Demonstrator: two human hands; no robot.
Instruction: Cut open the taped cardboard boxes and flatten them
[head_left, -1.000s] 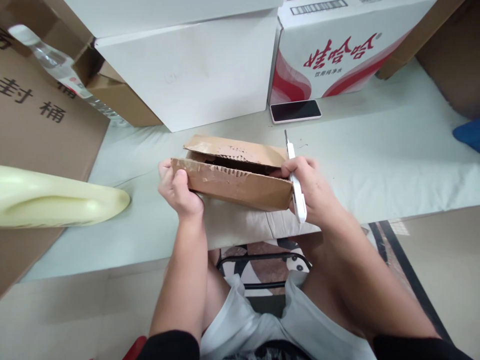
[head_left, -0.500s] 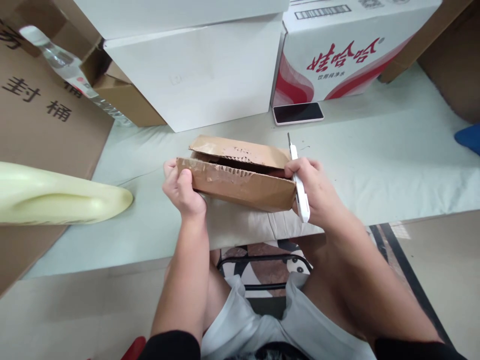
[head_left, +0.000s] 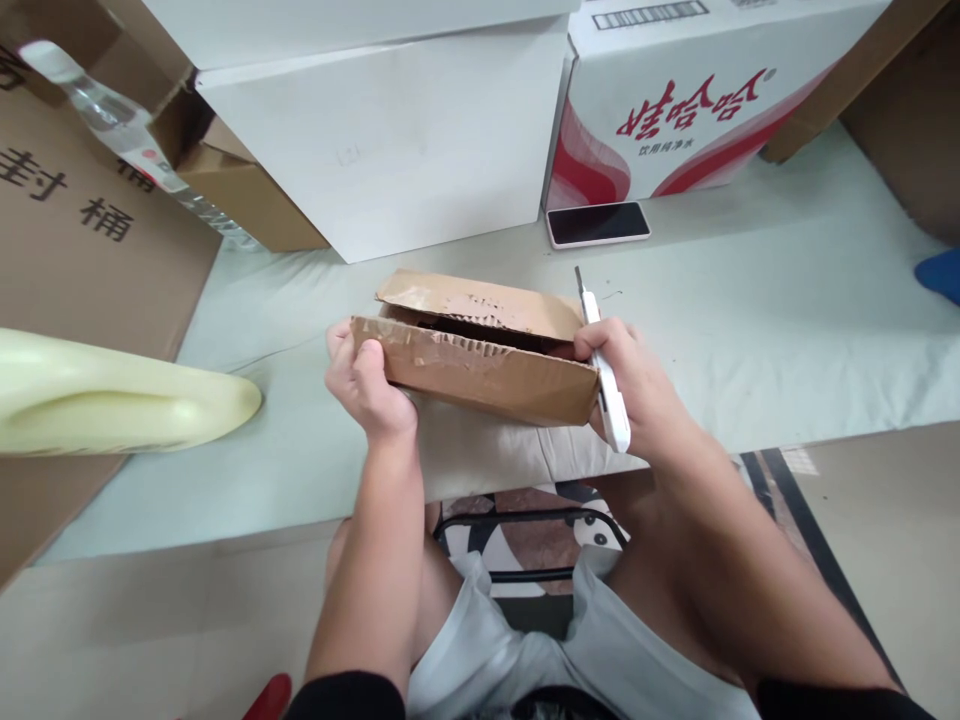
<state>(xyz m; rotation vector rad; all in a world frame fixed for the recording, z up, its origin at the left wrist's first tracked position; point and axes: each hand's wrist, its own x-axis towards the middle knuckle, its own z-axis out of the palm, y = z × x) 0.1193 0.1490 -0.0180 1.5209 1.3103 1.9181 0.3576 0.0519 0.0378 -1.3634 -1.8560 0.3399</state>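
A small brown cardboard box (head_left: 480,375) with torn tape and ragged flaps rests on the pale green table (head_left: 750,320) near its front edge. Its top flaps stand slightly apart, showing a dark gap. My left hand (head_left: 367,385) grips the box's left end, thumb on the front flap. My right hand (head_left: 637,385) presses against the box's right end while its fingers are wrapped round a white utility knife (head_left: 604,365). The knife's blade tip points away from me, past the box's far corner.
A large white box (head_left: 390,130) and a red-and-white printed carton (head_left: 675,100) stand at the back. A phone (head_left: 598,223) lies before the carton. A brown carton (head_left: 82,240) with a plastic bottle (head_left: 112,120) is at left, a pale yellow object (head_left: 112,395) beside it.
Barely anything moves. The box and both hands hold their grip; the view shifts slightly.
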